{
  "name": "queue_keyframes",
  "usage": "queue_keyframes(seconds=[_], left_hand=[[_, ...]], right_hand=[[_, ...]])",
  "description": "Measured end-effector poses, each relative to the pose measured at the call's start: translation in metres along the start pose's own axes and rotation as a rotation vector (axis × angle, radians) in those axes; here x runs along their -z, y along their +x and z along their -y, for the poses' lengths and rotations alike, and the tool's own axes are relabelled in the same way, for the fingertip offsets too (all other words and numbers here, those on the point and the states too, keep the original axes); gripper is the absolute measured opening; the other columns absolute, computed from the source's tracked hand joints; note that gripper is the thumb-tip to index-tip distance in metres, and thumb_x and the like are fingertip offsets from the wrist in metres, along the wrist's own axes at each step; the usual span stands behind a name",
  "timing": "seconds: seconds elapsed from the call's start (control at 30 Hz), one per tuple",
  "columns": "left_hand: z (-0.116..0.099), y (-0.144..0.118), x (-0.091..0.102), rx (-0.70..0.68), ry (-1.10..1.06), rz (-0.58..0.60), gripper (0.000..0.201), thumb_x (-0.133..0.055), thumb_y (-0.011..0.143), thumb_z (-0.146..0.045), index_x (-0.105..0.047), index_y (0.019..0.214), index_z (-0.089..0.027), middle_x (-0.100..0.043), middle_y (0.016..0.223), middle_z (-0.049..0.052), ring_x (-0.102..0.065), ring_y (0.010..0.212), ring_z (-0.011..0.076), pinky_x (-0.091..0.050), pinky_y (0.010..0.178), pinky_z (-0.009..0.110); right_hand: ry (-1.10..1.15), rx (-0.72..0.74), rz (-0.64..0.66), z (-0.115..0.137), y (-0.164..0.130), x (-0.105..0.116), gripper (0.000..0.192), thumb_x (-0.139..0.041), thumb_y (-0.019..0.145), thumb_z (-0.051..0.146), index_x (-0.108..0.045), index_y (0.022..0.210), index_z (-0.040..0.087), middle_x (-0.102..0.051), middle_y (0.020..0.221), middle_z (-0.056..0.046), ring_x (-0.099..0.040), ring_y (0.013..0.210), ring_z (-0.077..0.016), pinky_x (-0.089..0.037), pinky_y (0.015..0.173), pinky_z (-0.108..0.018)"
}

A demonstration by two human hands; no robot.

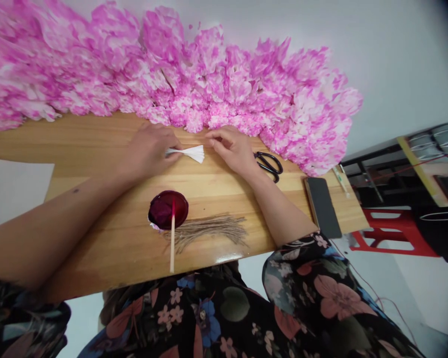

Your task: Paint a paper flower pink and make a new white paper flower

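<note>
My left hand (153,149) pinches a small piece of pleated white paper (194,153) by its narrow middle, and one end fans out to the right. Just beyond that end is my right hand (229,146), its fingers curled and the thumb near the index fingertip; anything between them is too small to make out. Below the hands sits a round dish of dark magenta dye (160,211) with a wooden stick (172,243) lying across it. A bundle of thin brown strings (212,229) is spread beside the dish. Black-handled scissors (271,164) lie partly behind my right wrist.
Masses of pink and white paper flowers (224,74) line the back of the wooden table (108,233). A dark phone (323,206) lies near the right edge, a white sheet (15,189) at the left. A red stool (392,231) stands on the floor to the right.
</note>
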State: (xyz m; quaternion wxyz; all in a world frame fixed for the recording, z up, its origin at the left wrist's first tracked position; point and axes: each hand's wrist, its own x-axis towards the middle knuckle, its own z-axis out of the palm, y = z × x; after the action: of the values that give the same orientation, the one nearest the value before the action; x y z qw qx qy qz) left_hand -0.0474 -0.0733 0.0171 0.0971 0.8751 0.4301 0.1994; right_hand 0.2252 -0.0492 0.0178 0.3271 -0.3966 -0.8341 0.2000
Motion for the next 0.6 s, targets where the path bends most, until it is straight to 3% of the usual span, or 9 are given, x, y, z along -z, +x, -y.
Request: queue_keyframes(seconds=[0.2, 0.6], left_hand=[[-0.0020, -0.0006, -0.0010, 0.016, 0.027, -0.022, 0.028, -0.053, 0.099, -0.043, -0.074, 0.098, -0.025, -0.075, 0.099, 0.009, -0.065, 0.100, 0.0307, -0.046, 0.093, 0.046], [-0.0089, 0.0015, 0.0023, 0.024, 0.046, 0.020, 0.031, -0.051, 0.100, -0.042, -0.076, 0.100, -0.023, -0.076, 0.103, 0.012, -0.066, 0.103, 0.0328, -0.046, 0.091, 0.049]], right_hand=[[0.037, 0.045, 0.106, 0.0076, -0.0013, -0.0001, 0.022, -0.063, 0.103, 0.036, -0.080, 0.104, 0.022, -0.080, 0.100, -0.006, -0.069, 0.092, -0.0207, -0.053, 0.094, -0.038], [-0.020, 0.059, 0.142, 0.0011, -0.0017, -0.0057, 0.016, -0.068, 0.100, 0.030, -0.080, 0.108, 0.023, -0.081, 0.106, -0.006, -0.070, 0.098, -0.0228, -0.051, 0.096, -0.040]])
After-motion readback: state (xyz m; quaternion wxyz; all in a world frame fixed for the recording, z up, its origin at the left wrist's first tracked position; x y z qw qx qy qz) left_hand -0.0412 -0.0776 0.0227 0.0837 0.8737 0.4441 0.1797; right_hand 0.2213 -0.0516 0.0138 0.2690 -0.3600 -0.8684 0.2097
